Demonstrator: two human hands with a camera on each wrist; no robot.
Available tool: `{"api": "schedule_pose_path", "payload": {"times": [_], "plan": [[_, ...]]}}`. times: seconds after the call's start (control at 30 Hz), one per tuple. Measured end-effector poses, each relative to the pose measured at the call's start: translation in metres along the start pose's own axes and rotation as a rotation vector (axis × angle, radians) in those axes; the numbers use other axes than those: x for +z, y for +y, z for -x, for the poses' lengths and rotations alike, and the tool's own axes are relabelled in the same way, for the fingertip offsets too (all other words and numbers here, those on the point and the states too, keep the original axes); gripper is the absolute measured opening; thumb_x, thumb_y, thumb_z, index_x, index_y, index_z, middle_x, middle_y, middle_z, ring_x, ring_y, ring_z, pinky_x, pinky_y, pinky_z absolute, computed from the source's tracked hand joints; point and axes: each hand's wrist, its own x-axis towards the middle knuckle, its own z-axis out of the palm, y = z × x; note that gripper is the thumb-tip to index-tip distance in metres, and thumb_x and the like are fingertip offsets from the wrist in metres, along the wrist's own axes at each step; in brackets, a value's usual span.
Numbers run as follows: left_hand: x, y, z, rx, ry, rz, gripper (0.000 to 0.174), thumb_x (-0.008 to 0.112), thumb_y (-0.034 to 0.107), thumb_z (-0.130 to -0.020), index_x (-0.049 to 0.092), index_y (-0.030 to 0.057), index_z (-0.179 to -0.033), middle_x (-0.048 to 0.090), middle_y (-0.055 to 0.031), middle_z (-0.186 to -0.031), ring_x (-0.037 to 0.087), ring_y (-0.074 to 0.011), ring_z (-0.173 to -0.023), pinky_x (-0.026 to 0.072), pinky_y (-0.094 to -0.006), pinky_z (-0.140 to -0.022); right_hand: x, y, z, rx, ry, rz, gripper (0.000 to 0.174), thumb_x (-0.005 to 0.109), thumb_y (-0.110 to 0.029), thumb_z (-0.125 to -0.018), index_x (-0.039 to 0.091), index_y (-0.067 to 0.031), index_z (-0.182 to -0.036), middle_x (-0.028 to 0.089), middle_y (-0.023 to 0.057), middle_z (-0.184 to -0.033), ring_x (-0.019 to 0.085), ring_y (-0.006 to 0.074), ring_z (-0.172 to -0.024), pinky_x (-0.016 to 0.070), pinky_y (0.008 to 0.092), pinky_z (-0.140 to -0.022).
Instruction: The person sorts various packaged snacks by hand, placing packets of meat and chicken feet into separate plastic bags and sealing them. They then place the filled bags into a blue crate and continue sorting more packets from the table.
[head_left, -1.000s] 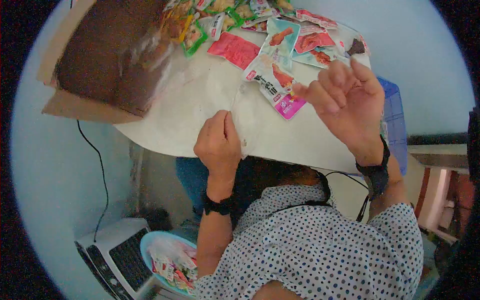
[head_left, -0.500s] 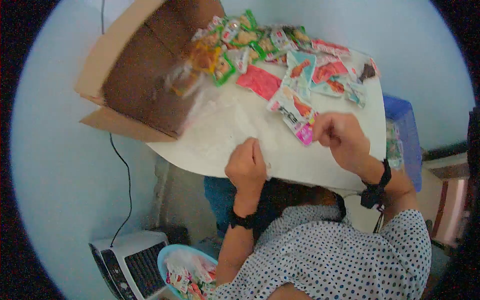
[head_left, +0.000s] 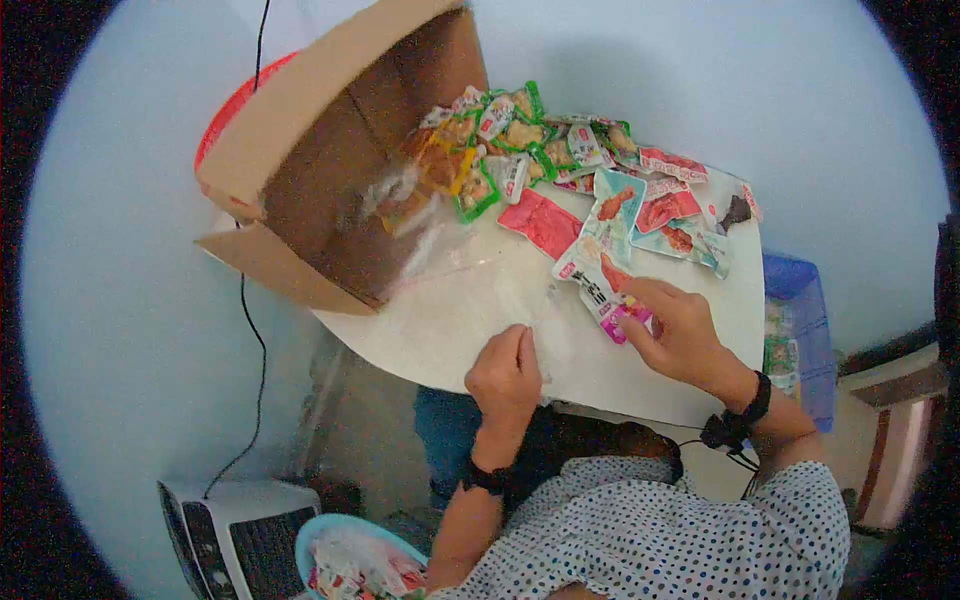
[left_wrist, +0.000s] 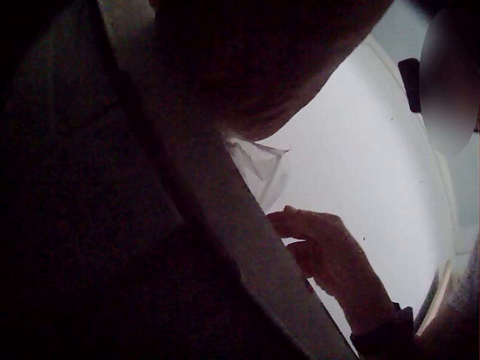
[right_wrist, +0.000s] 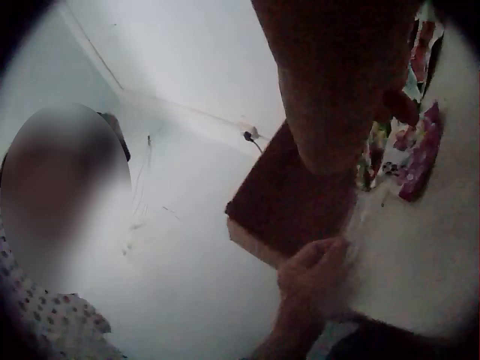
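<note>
My left hand (head_left: 505, 380) is at the table's near edge, thumb pressed against curled fingers, pinching the edge of a clear plastic bag (left_wrist: 259, 166) that spreads flat over the tabletop. To its right, my right hand (head_left: 680, 330) reaches down to a white snack packet (head_left: 590, 285) with a pink end and a picture of a drumstick. Thumb and fingers bend around the packet's pink end, which shows between them. In the right wrist view the pink end (right_wrist: 421, 161) lies under the dark fingers. Several other packets lie beyond, including a red one (head_left: 543, 222) and a pale blue one (head_left: 616, 205).
An open cardboard box (head_left: 330, 200) lies on its side at the left of the table (head_left: 450, 330). Green-edged packets (head_left: 520, 135) pile up at its mouth. A blue plastic basket (head_left: 815, 340) stands off the right edge. A light blue basin (head_left: 310, 545) of packets sits low at left.
My right hand has come down from above the table onto the pink-ended packet, its fingers closing around that end. The left hand keeps its pinch. The head view has shifted.
</note>
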Motion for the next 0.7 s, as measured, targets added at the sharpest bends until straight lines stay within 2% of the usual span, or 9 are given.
{"api": "schedule_pose_path", "payload": {"times": [0.07,0.17,0.27,0.37,0.47,0.57,0.7], "plan": [[-0.001,0.000,-0.002,-0.054,-0.002,0.055,0.005,0.067,0.007,-0.085,0.067,0.0027,-0.088,0.066,-0.0142,-0.078,0.064,-0.0319,-0.067,0.0510,-0.0376,-0.060,0.006,0.013,-0.003,-0.017,0.032,0.243,0.039,0.072,-0.027,-0.081,0.064,0.0005,-0.108,0.065,0.0178,-0.104,0.067,0.0326,-0.078,0.0535,0.0405,-0.066],[-0.004,0.003,-0.006,-0.116,0.017,0.062,0.006,0.066,0.007,-0.085,0.067,0.0021,-0.089,0.067,-0.0146,-0.079,0.065,-0.0317,-0.068,0.0514,-0.0376,-0.060,0.012,0.021,-0.010,0.117,-0.061,0.427,0.052,0.074,-0.037,-0.078,0.061,0.0014,-0.110,0.061,0.0189,-0.106,0.066,0.0366,-0.079,0.0532,0.0428,-0.068],[-0.002,0.000,-0.010,-0.097,0.068,0.045,0.007,0.068,0.006,-0.085,0.068,0.0008,-0.090,0.068,-0.0152,-0.082,0.067,-0.0299,-0.070,0.0524,-0.0364,-0.062,0.017,0.035,-0.016,0.161,-0.140,0.464,0.060,0.075,-0.046,-0.076,0.059,0.0022,-0.108,0.058,0.0192,-0.103,0.064,0.0355,-0.083,0.0525,0.0429,-0.070],[-0.005,0.007,-0.018,-0.098,0.079,0.028,0.010,0.068,0.007,-0.085,0.069,0.0000,-0.092,0.070,-0.0164,-0.087,0.069,-0.0286,-0.074,0.0543,-0.0351,-0.067,0.020,0.033,-0.020,0.192,-0.116,0.479,0.061,0.078,-0.047,-0.072,0.059,0.0020,-0.103,0.058,0.0167,-0.098,0.062,0.0340,-0.085,0.0517,0.0424,-0.071],[-0.003,0.008,-0.021,-0.075,0.113,0.028,0.011,0.069,0.008,-0.085,0.069,0.0001,-0.093,0.071,-0.0163,-0.088,0.069,-0.0292,-0.075,0.0547,-0.0352,-0.067,0.021,0.037,-0.022,0.179,-0.078,0.407,0.058,0.083,-0.043,-0.069,0.058,0.0006,-0.099,0.056,0.0152,-0.096,0.060,0.0321,-0.084,0.0507,0.0410,-0.072],[0.003,0.006,-0.022,-0.057,0.123,0.020,0.011,0.069,0.008,-0.085,0.069,0.0006,-0.093,0.071,-0.0156,-0.087,0.069,-0.0293,-0.074,0.0546,-0.0352,-0.067,0.023,0.053,-0.020,0.106,-0.034,0.245,0.055,0.083,-0.038,-0.070,0.057,0.0000,-0.099,0.058,0.0160,-0.095,0.060,0.0316,-0.083,0.0506,0.0418,-0.071],[0.011,0.009,-0.021,-0.063,0.085,0.011,0.010,0.069,0.008,-0.085,0.069,0.0015,-0.092,0.070,-0.0147,-0.085,0.068,-0.0285,-0.071,0.0540,-0.0352,-0.064,0.008,0.052,-0.017,0.274,0.007,-0.011,0.044,0.082,-0.026,-0.071,0.058,-0.0005,-0.096,0.060,0.0125,-0.085,0.059,0.0253,-0.075,0.0490,0.0371,-0.069]]}}
